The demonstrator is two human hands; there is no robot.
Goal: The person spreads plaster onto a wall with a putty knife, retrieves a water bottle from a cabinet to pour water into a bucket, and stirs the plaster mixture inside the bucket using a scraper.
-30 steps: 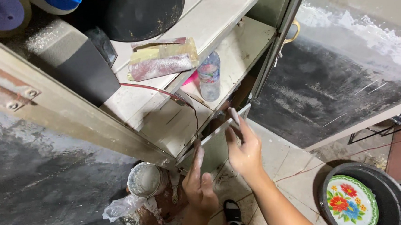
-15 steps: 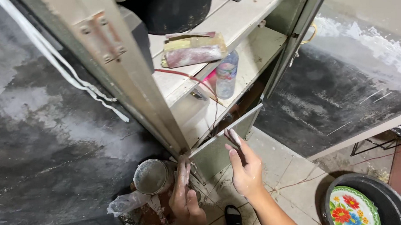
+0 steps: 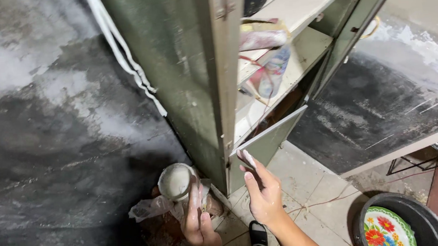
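Cabinet door (image 3: 268,143) (grey) touched by right hand (image 3: 264,196) fingertips.

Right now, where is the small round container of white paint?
In the head view, the paint container sits low at centre-left on a crumpled plastic bag, beside the cabinet, just above the left hand.

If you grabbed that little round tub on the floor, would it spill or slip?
Probably messy. The round tub looks open and holds pale stuff, so tilting could spill it. The left hand beside it is smeared white, so the tub may be slippery. It sits on a crumpled plastic bag, likely wobbly.
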